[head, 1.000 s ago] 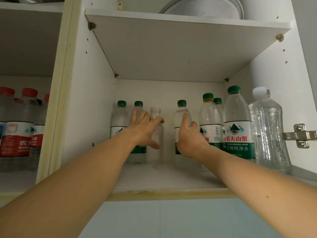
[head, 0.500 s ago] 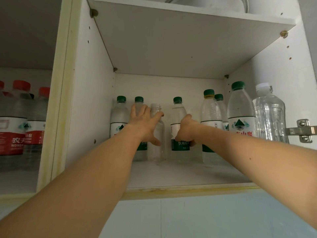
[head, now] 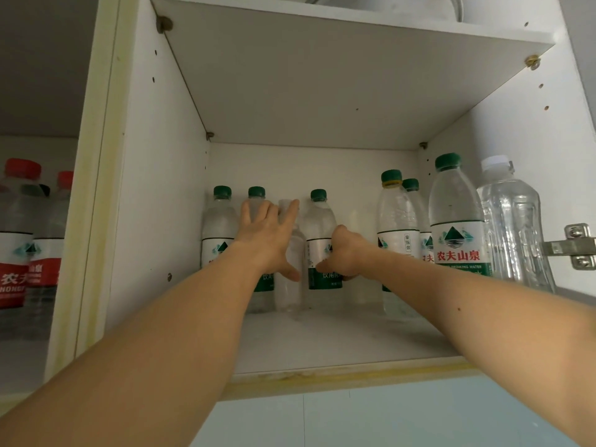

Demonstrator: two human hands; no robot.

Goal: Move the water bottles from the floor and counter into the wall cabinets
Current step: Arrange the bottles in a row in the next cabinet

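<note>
Both bare forearms reach up from the lower corners into the open wall cabinet (head: pixel 154 195). Nearest on its shelf (head: pixel 322 343), at the right front, stands a clear white-capped bottle (head: pixel 512 227), beside a door hinge (head: pixel 577 246). Just left of it is a large green-capped bottle (head: pixel 458 221), label facing out. Behind that, a yellow-ringed green-capped bottle (head: pixel 395 221), with another green cap (head: pixel 410 184) showing past its shoulder. Further in, the left hand (head: pixel 267 240) lies spread wide, fingers fanned, over a clear unlabelled bottle (head: pixel 292 285); palm and thumb touch its side, and fingertips cover its neck. The hand also overlaps a green-capped bottle behind it (head: pixel 256 192); cannot tell whether it touches that one. The right hand (head: pixel 346 254) is curled closed around the lower body of a green-labelled bottle (head: pixel 319 221), thumb across the label. That bottle stands upright at the back wall, just right of the clear one. A further green-capped bottle (head: pixel 219 227) stands at the back left corner. In the neighbouring compartment to the left, red-capped bottles (head: pixel 19 233) stand upright. A round metal vessel (head: pixel 387 4) sits on the upper shelf.
</note>
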